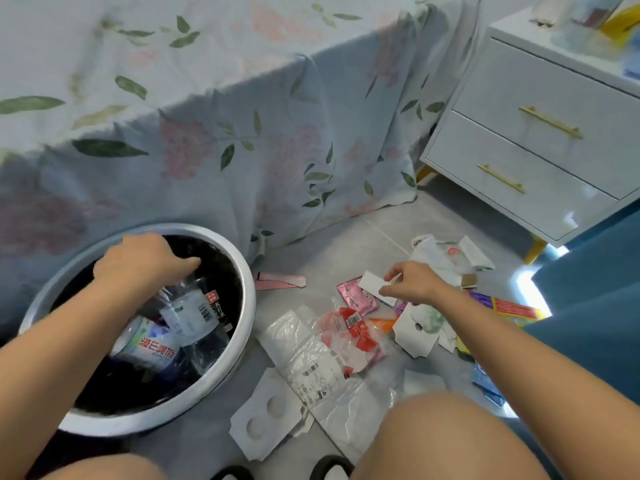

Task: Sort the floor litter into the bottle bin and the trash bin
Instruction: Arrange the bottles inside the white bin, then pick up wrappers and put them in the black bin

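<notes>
My left hand reaches, fingers curled, into the bin over the bottles, grip unclear, while my right hand pinches a white paper above the floor litter, which I think needs the unseen trash bin next.

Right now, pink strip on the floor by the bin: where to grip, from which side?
Pinch the pink strip at its right end, coming from above on the right. It lies flat and alone on bare tile, and that end points away from the bin, so fingers get room there.
</notes>
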{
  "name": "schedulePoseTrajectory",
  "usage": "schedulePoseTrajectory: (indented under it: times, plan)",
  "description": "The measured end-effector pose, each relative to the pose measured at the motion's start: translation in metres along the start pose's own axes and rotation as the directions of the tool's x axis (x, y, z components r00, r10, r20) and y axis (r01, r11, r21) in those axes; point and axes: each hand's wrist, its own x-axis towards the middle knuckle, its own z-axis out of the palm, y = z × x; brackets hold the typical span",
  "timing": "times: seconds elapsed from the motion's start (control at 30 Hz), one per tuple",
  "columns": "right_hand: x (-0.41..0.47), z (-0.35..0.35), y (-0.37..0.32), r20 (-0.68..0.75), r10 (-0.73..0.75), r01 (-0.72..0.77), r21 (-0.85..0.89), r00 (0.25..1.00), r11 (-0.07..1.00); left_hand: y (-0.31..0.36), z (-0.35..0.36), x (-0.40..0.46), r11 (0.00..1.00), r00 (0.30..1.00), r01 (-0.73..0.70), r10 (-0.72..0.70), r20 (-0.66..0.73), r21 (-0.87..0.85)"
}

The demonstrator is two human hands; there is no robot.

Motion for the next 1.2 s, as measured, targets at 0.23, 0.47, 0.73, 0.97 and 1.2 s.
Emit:
schedulePoseTrajectory:
  times: [0.23,0.47,0.73,0.97,1.2]
  plan:
    - [0.000,0.023,0.088,-0.011,0.202,-0.198,0.159,0.979,0.967,0.097,-0.043,-0.011,0.974,0.969,-0.194,0.209,-0.133,0.116]
    - [0.004,0.034,0.154,-0.143,0.276,-0.248,0.186,0.950,0.951,0.183,0.022,-0.020,0.826,0.814,-0.561,0.562,0.149,-0.052]
    - [0.064,0.035,0.166,-0.420,0.376,-0.185,0.429,0.826,0.884,0.208,0.084,-0.017,0.773,0.737,-0.627,0.629,0.249,-0.097]
    - [0.125,0.052,0.176,-0.371,0.494,-0.287,0.490,0.786,0.823,0.209,0.106,-0.001,0.787,0.730,-0.574,0.617,0.294,-0.226]
    - [0.123,0.072,0.176,-0.302,0.480,-0.329,0.435,0.823,0.838,0.200,0.114,0.008,0.815,0.737,-0.519,0.579,0.349,-0.256]
